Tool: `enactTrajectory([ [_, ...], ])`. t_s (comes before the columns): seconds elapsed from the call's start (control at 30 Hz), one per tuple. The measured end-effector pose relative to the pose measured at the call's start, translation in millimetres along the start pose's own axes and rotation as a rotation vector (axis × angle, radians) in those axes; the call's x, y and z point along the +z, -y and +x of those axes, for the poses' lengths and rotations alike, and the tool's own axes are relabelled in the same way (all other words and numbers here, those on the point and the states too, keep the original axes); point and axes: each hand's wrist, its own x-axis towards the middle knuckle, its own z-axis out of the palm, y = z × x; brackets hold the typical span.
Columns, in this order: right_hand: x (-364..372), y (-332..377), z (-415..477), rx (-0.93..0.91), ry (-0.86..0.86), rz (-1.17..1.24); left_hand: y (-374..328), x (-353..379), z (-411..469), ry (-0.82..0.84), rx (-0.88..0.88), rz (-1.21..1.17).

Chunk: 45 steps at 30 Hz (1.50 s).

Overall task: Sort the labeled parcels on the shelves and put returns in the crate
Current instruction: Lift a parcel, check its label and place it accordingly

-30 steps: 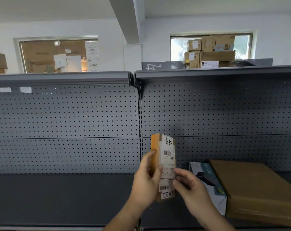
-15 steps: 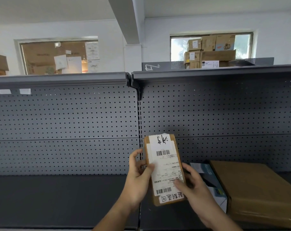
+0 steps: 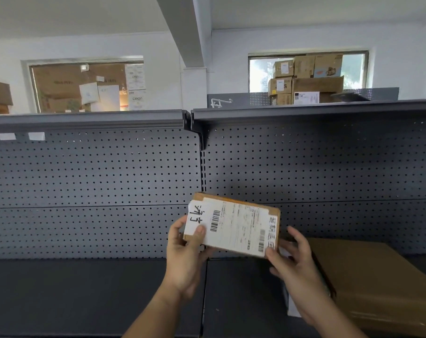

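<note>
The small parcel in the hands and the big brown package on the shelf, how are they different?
The small parcel is held up by the left hand and right hand; the big brown package lies flat on the shelf. A white barcoded label covers most of the small parcel's front; the big brown package's top shows none. The small parcel is far smaller than the big brown package. Both are brown.

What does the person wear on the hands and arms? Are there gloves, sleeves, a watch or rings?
Nothing worn shows. The left hand and the right hand have no gloves, and no ring shows on the visible fingers. The left forearm and the right forearm are uncovered down to the picture's lower edge: no sleeve, watch or bracelet in view.
</note>
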Motion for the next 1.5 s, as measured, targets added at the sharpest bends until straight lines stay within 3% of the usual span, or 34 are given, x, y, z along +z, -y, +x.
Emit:
enactTrajectory([
  [0.2,3.2,10.4,6.2,0.012,-0.007,0.118,13.0,0.3,-15.4,0.016,-0.116,-0.062],
  [0.33,-12.4,31.9,16.3,-0.010,0.071,0.050,0.9,-12.6,-10.4,0.022,-0.041,0.216],
  [0.4,-19.7,42.9,21.7,-0.028,0.151,-0.048,-8.8,-16.4,-4.6,0.104,0.009,0.401],
  [0.5,-23.0,56.4,32.5,-0.019,0.235,-0.150,-19.5,-11.7,-0.2,0.363,-0.044,0.656],
  [0.6,-14.4,66.2,38.9,-0.057,0.261,-0.201,-20.1,0.9,-3.1,0.524,-0.116,0.669],
  [0.77,-0.2,70.2,34.4,-0.127,0.146,-0.047,-14.4,14.3,-14.1,0.354,-0.067,0.474],
  [0.93,12.0,47.5,6.7,-0.089,0.179,0.005,-12.6,30.5,-24.6,0.236,-0.006,0.269],
  [1.5,24.4,31.0,-3.9,-0.103,0.067,0.085,-10.7,49.0,-36.7,0.192,0.031,0.256],
])
